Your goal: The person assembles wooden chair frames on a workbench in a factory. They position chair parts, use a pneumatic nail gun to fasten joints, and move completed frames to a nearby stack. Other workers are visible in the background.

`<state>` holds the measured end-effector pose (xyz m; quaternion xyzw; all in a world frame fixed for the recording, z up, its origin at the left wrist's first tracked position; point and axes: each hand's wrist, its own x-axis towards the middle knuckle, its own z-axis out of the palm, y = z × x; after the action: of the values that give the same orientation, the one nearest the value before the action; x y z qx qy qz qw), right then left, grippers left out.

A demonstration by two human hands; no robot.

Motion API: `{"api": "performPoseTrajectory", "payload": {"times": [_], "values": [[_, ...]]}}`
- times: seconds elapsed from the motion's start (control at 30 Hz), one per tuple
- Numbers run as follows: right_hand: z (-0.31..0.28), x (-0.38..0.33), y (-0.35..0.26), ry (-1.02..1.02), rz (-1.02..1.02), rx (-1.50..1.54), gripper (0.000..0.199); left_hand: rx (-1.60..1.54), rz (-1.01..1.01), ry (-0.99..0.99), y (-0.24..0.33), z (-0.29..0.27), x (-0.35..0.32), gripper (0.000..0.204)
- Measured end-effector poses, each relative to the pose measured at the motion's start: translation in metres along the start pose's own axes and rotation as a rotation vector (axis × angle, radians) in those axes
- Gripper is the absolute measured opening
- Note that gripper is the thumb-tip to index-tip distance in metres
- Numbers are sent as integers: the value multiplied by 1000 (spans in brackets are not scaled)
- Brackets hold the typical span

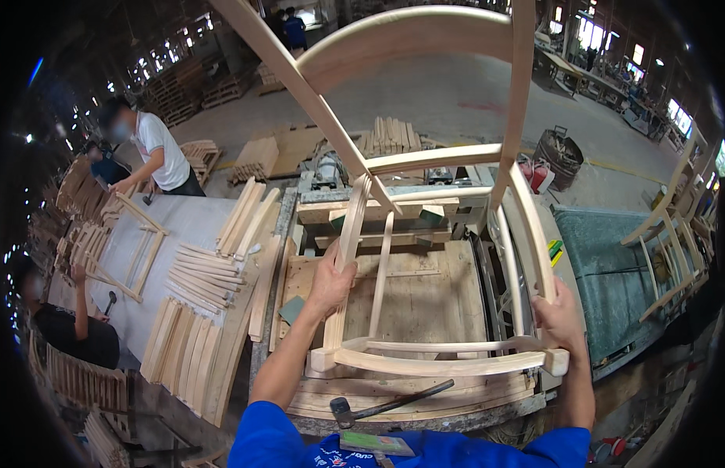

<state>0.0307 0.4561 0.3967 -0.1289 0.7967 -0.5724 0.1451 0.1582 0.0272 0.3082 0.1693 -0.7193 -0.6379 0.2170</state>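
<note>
Two hands grip an unfinished wooden chair frame (425, 234) above the tabletop (425, 288): left hand (331, 281) closed on its nine o'clock rail, right hand (556, 316) on its three o'clock rail; a hammer (386, 405) lies at six o'clock.

A large, dim workshop hall spreads around a pale worktable (187, 222). Beyond it lies bare grey concrete floor (456, 101), with stacked pallets (195, 82) further back. Bright windows (593, 31) line the far wall, right of the table. Nearer on that side stands a dark bin (561, 156), perhaps holding offcuts.
</note>
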Motion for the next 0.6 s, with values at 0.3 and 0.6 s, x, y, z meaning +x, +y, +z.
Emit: {"api": "performPoseTrajectory", "payload": {"times": [0.3, 0.6], "values": [[-139, -141, -140, 282, -379, -160, 57, -918, -200, -404, 127, 72, -58, 63], [-139, -243, -16, 643, -647, 778, 60, -854, -71, -291, 201, 275, -130, 49]]}}
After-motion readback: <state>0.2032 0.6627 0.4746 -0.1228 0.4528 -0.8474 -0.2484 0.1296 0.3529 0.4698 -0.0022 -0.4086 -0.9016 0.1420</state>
